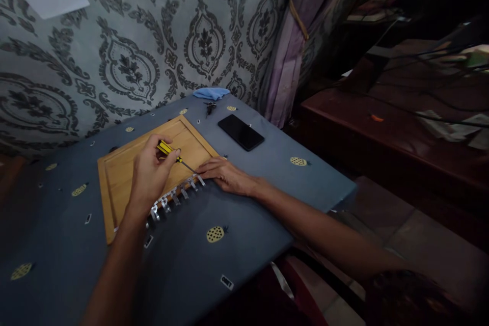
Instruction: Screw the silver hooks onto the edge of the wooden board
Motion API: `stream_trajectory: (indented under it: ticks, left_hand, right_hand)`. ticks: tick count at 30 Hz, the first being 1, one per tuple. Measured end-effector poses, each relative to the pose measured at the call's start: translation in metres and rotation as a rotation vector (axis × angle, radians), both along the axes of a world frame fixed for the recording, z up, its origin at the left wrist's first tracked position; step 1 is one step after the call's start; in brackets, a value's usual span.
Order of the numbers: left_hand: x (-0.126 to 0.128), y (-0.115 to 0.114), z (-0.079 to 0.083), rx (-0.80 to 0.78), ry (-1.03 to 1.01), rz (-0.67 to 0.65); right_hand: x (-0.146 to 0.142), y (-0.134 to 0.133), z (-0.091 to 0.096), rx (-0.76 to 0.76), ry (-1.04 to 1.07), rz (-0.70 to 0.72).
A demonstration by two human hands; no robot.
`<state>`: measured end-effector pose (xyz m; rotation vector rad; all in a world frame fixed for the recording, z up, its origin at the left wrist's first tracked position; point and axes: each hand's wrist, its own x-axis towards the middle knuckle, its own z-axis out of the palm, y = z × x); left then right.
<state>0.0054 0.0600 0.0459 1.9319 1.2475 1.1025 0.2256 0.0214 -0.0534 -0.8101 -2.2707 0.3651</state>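
Note:
My left hand is closed around a yellow-and-black screwdriver, its tip pointing down at the right end of a metal hook rail. The rail lies along the near edge of a wooden board. My right hand rests on the board's right corner with fingers pressed flat beside the rail's end, touching it. Several hooks stick out from the rail toward me.
The board sits on a table with a blue-grey cloth printed with yellow pineapples. A black phone, a small dark object and a blue rag lie behind. Patterned wall and curtain at back; dark wooden furniture right.

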Motion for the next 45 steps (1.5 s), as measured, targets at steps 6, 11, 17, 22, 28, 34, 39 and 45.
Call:
stream_trajectory:
  ticks: [6,11,17,22,28,34,39,45]
  left_hand:
    - [0.003,-0.003,0.003,0.006,-0.005,-0.017]
    - [0.003,-0.003,0.001,0.013,0.012,-0.032]
    - [0.003,-0.003,0.001,0.038,0.049,-0.045]
    - [0.005,-0.005,0.004,0.047,0.062,-0.083]
    - [-0.001,-0.008,0.009,0.048,0.153,-0.168]
    - [-0.001,-0.014,0.017,0.077,0.290,-0.176]
    - [0.010,-0.013,0.020,0.173,0.391,-0.088]
    - [0.020,-0.011,0.023,0.137,0.413,-0.026]
  right_hand:
    - [0.000,0.001,-0.003,0.016,-0.007,0.003]
    - [0.000,0.001,-0.005,0.006,0.002,-0.002]
    - [0.000,0.000,-0.002,-0.004,-0.005,-0.003]
    - [0.000,0.000,-0.001,-0.034,-0.002,0.002]
    - [0.000,-0.001,-0.002,-0.018,0.005,-0.010]
    - [0.001,-0.001,0.000,-0.031,-0.004,0.001]
    - [0.000,-0.001,-0.002,-0.026,-0.006,-0.010]
    - [0.000,0.000,-0.003,-0.016,-0.002,-0.005]
